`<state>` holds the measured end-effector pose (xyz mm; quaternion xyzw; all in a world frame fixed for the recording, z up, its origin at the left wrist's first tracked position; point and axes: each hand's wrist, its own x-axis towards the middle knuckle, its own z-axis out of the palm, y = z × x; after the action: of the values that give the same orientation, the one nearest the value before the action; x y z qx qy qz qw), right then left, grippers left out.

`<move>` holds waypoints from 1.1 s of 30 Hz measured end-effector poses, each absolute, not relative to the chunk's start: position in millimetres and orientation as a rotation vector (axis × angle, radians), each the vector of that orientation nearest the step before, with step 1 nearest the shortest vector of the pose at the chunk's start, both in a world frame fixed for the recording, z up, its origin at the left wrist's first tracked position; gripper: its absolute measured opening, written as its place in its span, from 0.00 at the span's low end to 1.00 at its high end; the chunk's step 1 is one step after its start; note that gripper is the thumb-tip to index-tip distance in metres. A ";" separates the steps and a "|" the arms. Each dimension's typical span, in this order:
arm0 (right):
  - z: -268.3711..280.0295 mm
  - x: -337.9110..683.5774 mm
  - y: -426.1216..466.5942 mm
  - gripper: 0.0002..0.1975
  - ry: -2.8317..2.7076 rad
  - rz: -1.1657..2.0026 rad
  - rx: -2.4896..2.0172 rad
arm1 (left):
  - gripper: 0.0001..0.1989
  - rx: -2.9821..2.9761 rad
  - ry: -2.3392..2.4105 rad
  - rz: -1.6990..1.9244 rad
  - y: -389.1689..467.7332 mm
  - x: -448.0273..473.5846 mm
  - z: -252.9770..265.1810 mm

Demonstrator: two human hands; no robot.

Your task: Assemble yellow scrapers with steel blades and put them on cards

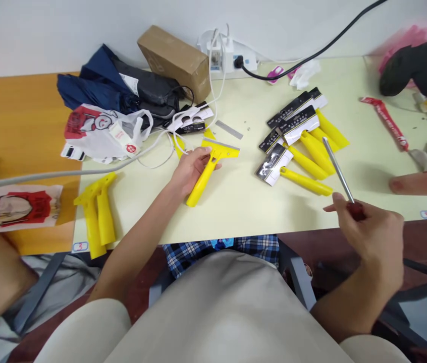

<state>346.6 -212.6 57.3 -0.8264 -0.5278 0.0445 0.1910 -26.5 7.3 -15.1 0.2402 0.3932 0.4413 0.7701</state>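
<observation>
My left hand [191, 170] is closed around a yellow scraper [203, 182], its wide head turned up and away from me. A metal strip runs along the top of that head. In my right hand [372, 232] is a screwdriver [337, 169], dark red at the handle, its shaft pointing up and to the left, apart from the scraper. Beyond the scraper lies a loose flat blade [229, 129], with small screws [248, 128] to its right. Several scrapers with black-and-white blade covers [306, 169] lie piled between my hands.
Yellow scraper handles [98, 212] lie at the table's left front corner. A blue umbrella [96, 83], plastic bag [94, 128] and cardboard box [175, 60] stand behind. Cables run from a power strip [249, 60]. Another person's arm [423, 182] reaches in at right, near a red wrapper [387, 121].
</observation>
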 end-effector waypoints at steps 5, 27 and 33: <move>62.8 315.1 -177.8 0.21 -1.538 0.159 -2.054 | 0.11 0.536 0.835 0.939 2.0 -22.5 -14.7; 14.5 182.4 22.7 0.14 -1.985 0.702 -1.306 | 0.10 0.539 0.804 1.025 1.3 -13.4 -17.8; 16.1 172.3 20.3 0.08 -1.834 0.813 -1.342 | 0.13 0.546 0.830 1.025 1.4 -13.1 -16.3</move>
<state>172.3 20.3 16.1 -0.5196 -0.7101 0.3149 0.3558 -13.1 1.4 -16.3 0.2503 0.3807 0.4699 0.7560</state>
